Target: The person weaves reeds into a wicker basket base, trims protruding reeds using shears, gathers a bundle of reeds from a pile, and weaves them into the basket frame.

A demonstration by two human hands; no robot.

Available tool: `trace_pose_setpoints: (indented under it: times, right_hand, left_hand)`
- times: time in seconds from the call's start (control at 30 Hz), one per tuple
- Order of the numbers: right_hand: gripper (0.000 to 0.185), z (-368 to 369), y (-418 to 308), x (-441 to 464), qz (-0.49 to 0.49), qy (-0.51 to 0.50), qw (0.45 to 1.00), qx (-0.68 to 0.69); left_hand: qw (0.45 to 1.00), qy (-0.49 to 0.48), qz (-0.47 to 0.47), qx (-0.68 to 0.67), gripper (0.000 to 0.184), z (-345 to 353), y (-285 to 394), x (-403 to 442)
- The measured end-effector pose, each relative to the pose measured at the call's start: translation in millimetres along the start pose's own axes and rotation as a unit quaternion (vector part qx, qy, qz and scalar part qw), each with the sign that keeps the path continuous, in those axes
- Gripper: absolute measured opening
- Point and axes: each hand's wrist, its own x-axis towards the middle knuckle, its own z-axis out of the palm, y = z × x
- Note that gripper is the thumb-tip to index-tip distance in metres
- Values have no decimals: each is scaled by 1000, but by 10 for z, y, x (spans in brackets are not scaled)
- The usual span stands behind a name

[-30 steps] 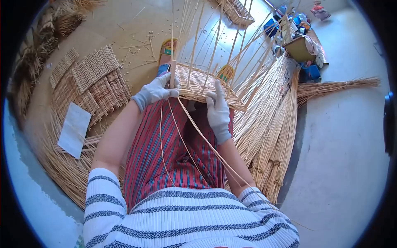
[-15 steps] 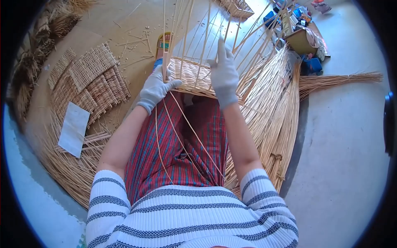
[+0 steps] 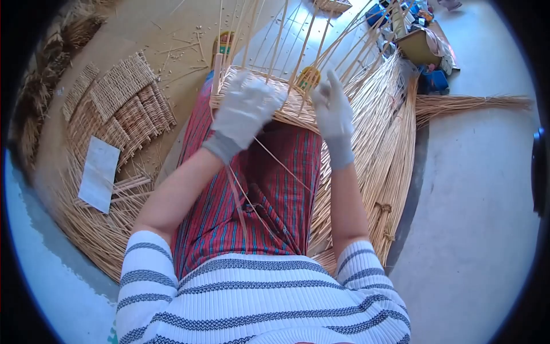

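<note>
A partly woven wicker basket [image 3: 298, 106] rests across my lap, its long upright stakes fanning up and away from me. My left hand [image 3: 246, 109], in a whitish glove, is over the basket's near side left of centre; motion blurs its fingers, and I cannot tell whether they grip anything. At the right end my gloved right hand [image 3: 335, 114] is raised beside the stakes, fingers pointing up and apart, with nothing visible in it. Loose thin wicker strands [image 3: 281, 160] hang from the basket over my red striped skirt [image 3: 286, 189].
Woven panels [image 3: 129, 94] lie on the floor at left, with a white sheet [image 3: 98, 175] and wooden sticks [image 3: 133, 184] close by. Long wicker bundles [image 3: 378, 166] spread at right. A box of odds and ends [image 3: 421, 46] stands far right, another basket [image 3: 333, 6] at the top.
My left hand has left the basket's left corner post and moved right across the near side. My right hand has shifted slightly right and down. The basket has tilted, uncovering a second slipper.
</note>
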Motion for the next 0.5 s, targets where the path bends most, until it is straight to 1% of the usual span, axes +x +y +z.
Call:
trace_pose_setpoints:
  times: [0.03, 0.07, 0.1, 0.13, 0.17, 0.23, 0.27, 0.3, 0.37, 0.4, 0.47, 0.5]
  right_hand:
    - [77, 129, 52, 240, -42, 8, 998, -51]
    - [89, 174, 23, 445, 12, -62, 996, -59]
    - [101, 217, -14, 635, 65, -130, 987, -65]
    - [105, 339, -15, 691, 17, -61, 992, -113]
    - [105, 384, 32, 719, 18, -63, 991, -114]
    - [103, 367, -174, 665, 127, -78, 982, -118]
    - [97, 445, -143, 638, 129, -49, 982, -131]
    - [97, 459, -151, 603, 130, -54, 982, -127]
    - [89, 386, -132, 453, 114, -9, 993, -22]
    - [70, 286, -175, 296, 55, 7, 998, -12]
    - [49, 204, -15, -35, -57, 51, 992, 100]
    - [32, 242, 90, -261, -17, 24, 984, 175]
  left_hand:
    - [998, -35, 28, -50, 64, 62, 152, 93]
    - [998, -48, 13, -23, 50, 135, 261, 145]
    - [991, -121, -32, -48, 41, 262, 283, 141]
    - [975, -194, -78, -77, 34, 340, 300, 151]
    - [987, -133, -46, -74, 27, 408, 257, 84]
    - [981, -127, -68, -129, 22, 480, 251, 33]
    - [986, -91, -64, -123, 20, 483, 250, 12]
    - [986, -96, -66, -120, 20, 444, 217, 14]
    - [987, -108, -32, -112, 21, 369, 187, 47]
    - [987, -103, -30, -120, 21, 358, 173, 40]
    - [987, -100, -48, -118, 23, 443, 147, -1]
    - [986, -97, -65, -115, 24, 484, 150, -15]
